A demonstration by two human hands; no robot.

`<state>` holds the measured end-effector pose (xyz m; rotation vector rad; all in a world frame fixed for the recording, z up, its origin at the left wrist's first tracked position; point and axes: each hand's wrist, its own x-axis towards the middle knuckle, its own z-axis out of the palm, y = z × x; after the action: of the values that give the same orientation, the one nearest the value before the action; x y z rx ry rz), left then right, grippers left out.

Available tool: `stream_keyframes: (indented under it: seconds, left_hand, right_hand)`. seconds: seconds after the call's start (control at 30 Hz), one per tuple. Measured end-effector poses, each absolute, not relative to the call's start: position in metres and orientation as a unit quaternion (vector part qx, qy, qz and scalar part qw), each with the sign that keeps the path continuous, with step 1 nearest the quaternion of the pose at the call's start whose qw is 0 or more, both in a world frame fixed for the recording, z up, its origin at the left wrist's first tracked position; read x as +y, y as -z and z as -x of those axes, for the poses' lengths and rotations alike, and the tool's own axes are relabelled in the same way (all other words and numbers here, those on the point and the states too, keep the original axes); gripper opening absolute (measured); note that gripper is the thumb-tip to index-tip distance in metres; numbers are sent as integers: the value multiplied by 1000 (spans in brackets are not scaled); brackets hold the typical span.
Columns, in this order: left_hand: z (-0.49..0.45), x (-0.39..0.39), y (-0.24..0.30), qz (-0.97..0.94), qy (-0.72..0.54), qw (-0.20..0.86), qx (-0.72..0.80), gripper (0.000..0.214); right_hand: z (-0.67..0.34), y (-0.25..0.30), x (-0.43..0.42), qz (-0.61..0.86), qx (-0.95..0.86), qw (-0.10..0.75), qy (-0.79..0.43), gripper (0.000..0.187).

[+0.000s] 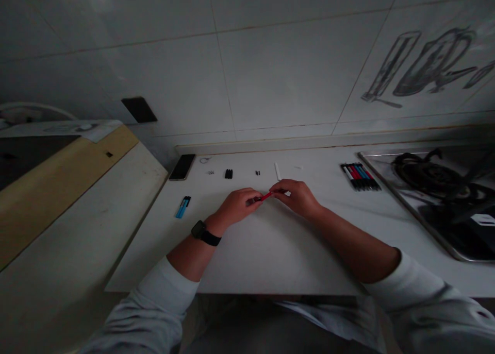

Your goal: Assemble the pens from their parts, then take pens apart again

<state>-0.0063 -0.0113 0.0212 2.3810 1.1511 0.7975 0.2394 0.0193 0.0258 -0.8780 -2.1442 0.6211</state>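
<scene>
Both hands hold a red pen (266,196) just above the white counter (270,251), in front of the person.

The pen's long axis runs side to side across the view. Its right end sits slightly farther from the person, and a dark end points into the left hand (238,205); which end is the writing tip cannot be told. The left hand's fingers curl in and pinch that dark end, with a black watch (200,230) on the wrist. The right hand (297,197) pinches the other end with its fingertips, the rest of the fingers bent close together. Behind the hands lie small black parts (228,173) and a white stick (277,171). To the right is a row of pens (360,177) beside the stove (436,189). On the left are a blue piece (183,207) and a phone (182,167).
</scene>
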Motion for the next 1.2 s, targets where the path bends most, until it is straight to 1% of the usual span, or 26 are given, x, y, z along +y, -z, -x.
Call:
stream_keyframes:
  seconds: [0.1, 0.2, 0.37, 0.6, 0.7, 0.8, 0.97, 1.07, 1.13, 1.2]
  left_hand:
    - [7, -11, -19, -852, -281, 174, 406, 16]
    - [6, -12, -19, -854, -284, 174, 399, 16]
    - [5, -14, -22, -846, -300, 197, 394, 15]
    - [5, -16, -24, -858, -288, 182, 384, 12]
    - [5, -15, -24, -856, -287, 184, 388, 12]
    - [6, -14, -23, -851, -287, 185, 399, 11]
    - [8, -11, -20, -844, -289, 182, 415, 13]
    - [9, -10, -17, -835, -286, 193, 428, 15]
    - [9, -10, -16, -835, -283, 194, 431, 15]
    - [10, -10, -16, -838, -277, 193, 429, 16]
  right_hand:
    - [-239, -25, 19, 325, -835, 374, -240, 18]
    - [-238, -24, 18, 320, -825, 385, -264, 17]
    - [-235, -25, 17, 308, -803, 374, -347, 20]
    - [-229, -20, 16, 288, -757, 327, -486, 25]
    - [-229, -22, 16, 284, -724, 344, -526, 26]
    - [-231, -25, 18, 296, -688, 381, -543, 28]
    - [-241, -29, 27, 332, -672, 448, -487, 29]
    - [-252, -36, 30, 352, -716, 475, -371, 25]
    - [-261, -44, 31, 372, -763, 462, -255, 27]
    - [-270, -51, 31, 394, -812, 404, -152, 33]
